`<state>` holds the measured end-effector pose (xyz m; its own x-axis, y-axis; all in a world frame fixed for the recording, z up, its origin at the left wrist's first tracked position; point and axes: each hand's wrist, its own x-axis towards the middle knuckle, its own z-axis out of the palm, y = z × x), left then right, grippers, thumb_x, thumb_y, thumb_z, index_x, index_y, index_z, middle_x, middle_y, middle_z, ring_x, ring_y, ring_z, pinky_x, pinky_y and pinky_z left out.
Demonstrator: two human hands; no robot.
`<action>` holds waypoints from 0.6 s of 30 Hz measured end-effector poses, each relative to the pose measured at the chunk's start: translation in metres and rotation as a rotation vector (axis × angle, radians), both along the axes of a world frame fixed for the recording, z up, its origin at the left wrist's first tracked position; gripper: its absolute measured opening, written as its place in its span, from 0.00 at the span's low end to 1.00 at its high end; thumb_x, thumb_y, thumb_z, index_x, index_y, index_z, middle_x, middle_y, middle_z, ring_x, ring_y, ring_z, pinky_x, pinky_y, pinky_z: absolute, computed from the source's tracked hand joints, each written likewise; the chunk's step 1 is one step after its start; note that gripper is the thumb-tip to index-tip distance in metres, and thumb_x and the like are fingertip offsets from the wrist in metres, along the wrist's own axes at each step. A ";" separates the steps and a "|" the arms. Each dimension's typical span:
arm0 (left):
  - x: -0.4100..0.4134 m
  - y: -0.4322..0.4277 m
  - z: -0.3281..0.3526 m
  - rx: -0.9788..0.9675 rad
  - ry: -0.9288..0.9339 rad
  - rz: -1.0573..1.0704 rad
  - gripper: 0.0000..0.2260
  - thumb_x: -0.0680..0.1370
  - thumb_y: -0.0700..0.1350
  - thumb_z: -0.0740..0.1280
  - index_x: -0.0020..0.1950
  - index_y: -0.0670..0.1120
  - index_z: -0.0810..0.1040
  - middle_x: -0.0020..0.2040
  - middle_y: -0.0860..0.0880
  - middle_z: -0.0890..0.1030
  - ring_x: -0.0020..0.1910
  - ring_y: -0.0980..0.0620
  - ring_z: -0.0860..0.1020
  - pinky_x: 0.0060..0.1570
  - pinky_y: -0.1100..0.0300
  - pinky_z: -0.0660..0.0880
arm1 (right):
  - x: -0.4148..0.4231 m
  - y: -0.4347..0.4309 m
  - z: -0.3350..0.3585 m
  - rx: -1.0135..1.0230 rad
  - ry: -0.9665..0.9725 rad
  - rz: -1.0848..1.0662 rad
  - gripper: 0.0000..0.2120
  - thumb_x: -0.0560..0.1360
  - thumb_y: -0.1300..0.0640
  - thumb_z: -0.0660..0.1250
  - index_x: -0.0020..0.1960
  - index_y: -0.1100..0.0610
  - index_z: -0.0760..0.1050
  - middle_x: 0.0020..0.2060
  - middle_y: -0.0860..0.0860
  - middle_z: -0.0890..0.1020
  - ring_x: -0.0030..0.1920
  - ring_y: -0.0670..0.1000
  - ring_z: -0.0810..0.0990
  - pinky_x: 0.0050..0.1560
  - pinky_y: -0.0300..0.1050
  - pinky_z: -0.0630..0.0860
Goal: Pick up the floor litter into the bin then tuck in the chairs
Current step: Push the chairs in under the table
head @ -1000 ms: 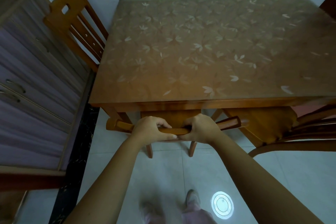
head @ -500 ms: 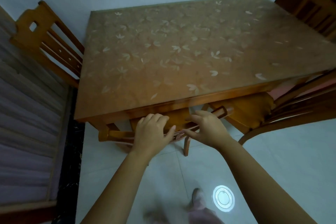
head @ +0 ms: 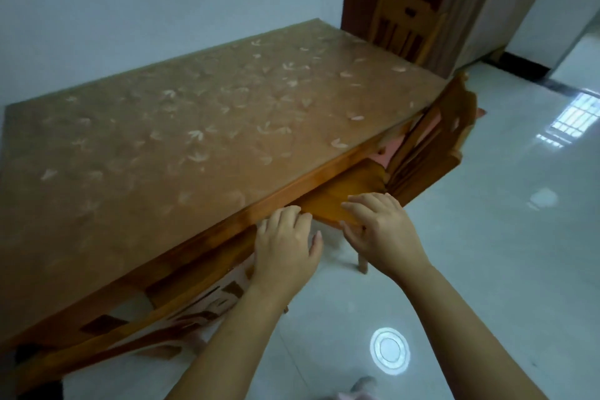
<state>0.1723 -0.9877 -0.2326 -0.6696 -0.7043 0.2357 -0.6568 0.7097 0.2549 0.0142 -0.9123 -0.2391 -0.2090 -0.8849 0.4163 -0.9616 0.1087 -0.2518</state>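
The wooden table (head: 194, 146) with its leaf-patterned cover fills the view from nine to one o'clock; the left hand (head: 285, 243) and right hand (head: 381, 230) hover near centre with fingers spread, gripping nothing, by the table's near edge; the nearest chair (head: 337, 201) shows its seat under that edge; a second chair (head: 431, 140) stands at two o'clock; a third chair (head: 402, 29) at one o'clock.

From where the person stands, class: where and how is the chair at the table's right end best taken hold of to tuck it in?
Take the chair by its top rail, from the open floor side to the right. Its backrest tilts out from the table, so that rail is the free part; the seat is partly under the tabletop.
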 end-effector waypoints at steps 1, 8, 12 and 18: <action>-0.019 0.003 0.003 0.001 0.002 -0.024 0.16 0.72 0.51 0.60 0.48 0.44 0.81 0.48 0.45 0.82 0.48 0.46 0.79 0.45 0.52 0.76 | -0.016 0.007 0.003 -0.014 -0.004 -0.022 0.14 0.73 0.50 0.63 0.51 0.57 0.80 0.49 0.54 0.83 0.51 0.56 0.80 0.51 0.57 0.76; -0.145 0.023 0.010 0.066 -0.008 -0.112 0.17 0.71 0.52 0.63 0.51 0.43 0.82 0.49 0.43 0.83 0.49 0.44 0.80 0.45 0.49 0.77 | -0.123 0.044 0.008 -0.031 0.028 -0.133 0.17 0.73 0.48 0.60 0.53 0.57 0.79 0.50 0.53 0.82 0.52 0.55 0.79 0.51 0.56 0.76; -0.196 0.024 0.009 0.087 0.000 -0.126 0.17 0.70 0.52 0.64 0.51 0.43 0.82 0.49 0.43 0.83 0.48 0.44 0.81 0.46 0.49 0.77 | -0.175 0.053 0.006 -0.059 0.043 -0.186 0.16 0.73 0.49 0.61 0.54 0.57 0.79 0.51 0.53 0.82 0.53 0.55 0.79 0.51 0.54 0.75; -0.257 -0.003 -0.009 0.103 0.052 -0.143 0.15 0.73 0.51 0.66 0.55 0.44 0.80 0.53 0.44 0.82 0.52 0.44 0.79 0.50 0.52 0.75 | -0.241 0.034 -0.001 -0.042 0.035 -0.205 0.14 0.73 0.51 0.64 0.55 0.56 0.78 0.51 0.53 0.82 0.53 0.55 0.79 0.53 0.58 0.75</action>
